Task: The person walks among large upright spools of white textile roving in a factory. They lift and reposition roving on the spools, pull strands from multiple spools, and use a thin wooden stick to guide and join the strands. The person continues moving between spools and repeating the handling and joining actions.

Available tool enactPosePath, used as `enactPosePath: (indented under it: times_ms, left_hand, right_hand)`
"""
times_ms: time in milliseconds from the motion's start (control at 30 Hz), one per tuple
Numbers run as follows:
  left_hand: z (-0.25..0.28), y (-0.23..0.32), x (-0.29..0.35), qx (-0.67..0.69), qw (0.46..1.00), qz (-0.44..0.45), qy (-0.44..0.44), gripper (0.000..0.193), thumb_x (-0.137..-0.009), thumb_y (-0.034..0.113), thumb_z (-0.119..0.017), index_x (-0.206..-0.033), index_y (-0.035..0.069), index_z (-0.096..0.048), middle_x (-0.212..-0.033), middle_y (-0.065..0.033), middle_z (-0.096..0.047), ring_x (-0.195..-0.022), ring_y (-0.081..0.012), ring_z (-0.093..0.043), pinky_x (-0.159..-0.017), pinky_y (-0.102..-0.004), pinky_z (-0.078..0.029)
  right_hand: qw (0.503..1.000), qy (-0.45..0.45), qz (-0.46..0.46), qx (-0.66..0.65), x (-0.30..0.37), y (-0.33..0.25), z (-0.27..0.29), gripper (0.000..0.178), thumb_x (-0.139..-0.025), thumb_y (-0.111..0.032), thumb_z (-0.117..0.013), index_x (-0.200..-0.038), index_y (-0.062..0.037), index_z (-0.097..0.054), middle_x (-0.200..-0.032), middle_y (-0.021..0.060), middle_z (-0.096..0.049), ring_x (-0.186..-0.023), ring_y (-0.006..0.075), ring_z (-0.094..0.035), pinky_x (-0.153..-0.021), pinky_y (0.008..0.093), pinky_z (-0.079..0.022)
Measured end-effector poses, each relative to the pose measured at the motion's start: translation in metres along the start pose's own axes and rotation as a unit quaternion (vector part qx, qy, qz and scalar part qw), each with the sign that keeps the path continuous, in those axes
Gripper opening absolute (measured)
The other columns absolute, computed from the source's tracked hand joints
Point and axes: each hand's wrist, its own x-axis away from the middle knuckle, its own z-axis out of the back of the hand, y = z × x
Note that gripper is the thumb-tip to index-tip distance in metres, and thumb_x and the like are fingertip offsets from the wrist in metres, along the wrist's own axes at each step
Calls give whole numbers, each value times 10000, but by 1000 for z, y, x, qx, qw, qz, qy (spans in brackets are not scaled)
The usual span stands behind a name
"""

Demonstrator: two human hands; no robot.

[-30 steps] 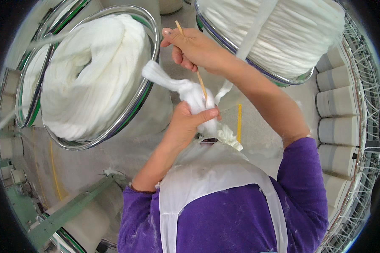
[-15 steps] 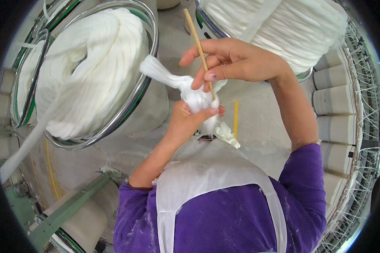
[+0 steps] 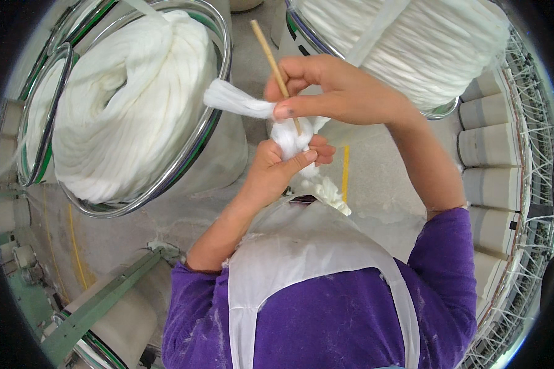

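My left hand [image 3: 276, 170] is closed around a bundle of white sliver [image 3: 287, 136], thumb across the fibres. Between the thumb and fingers of my right hand [image 3: 335, 89] is a thin wooden stick [image 3: 268, 54], slanting down to the right, its lower tip against the bundle. One thick end of the sliver sticks out to the left past my right fingers. Part of the bundle lies hidden behind my right hand. Below my left hand, a clump of loose white fibre [image 3: 330, 195] sits at the top of my white apron [image 3: 308, 246].
A large round can [image 3: 223, 67] heaped with coiled white sliver [image 3: 123, 104] stands at left. Another can [image 3: 314, 38] of sliver [image 3: 412, 49] is at upper right. A curved row of pale cylinders [image 3: 486, 184] lines the right. A green metal bar [image 3: 104, 301] crosses lower left.
My right hand has shifted slightly left and its fingers have curled in more around the stick. The stick's top has moved left and down. My left hand stays nearly in place.
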Motion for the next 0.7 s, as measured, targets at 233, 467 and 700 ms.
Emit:
enactPosePath:
  times_ms: [233,467,700]
  left_hand:
    - [1,-1,-3,-2,999,-27,-33,231,-942,66,-503,-1132,-35,-585,-1099,-138,-657,-954,-199,-651,-857,-310,-501]
    - [5,-8,-11,9,999,-28,-15,298,-949,77,-483,-1228,-19,-526,-1158,-129,-641,-885,-145,-623,-856,-279,-469]
    - [4,-14,-5,82,996,-39,18,317,-955,102,-488,-1236,-42,-521,-828,-38,-587,-654,-85,-481,-652,-222,-396]
  right_hand:
    - [998,4,56,24,-6,0,-1,229,-809,-187,-727,-936,-26,-625,-803,0,-638,-709,49,-573,-716,222,-449]
    - [994,42,-6,103,-13,-2,-7,198,-805,-185,-729,-890,-29,-643,-767,-4,-638,-712,48,-572,-723,222,-450]
    - [999,38,24,16,-20,2,-8,259,-825,-206,-715,-923,21,-639,-829,38,-668,-755,47,-577,-635,200,-436]
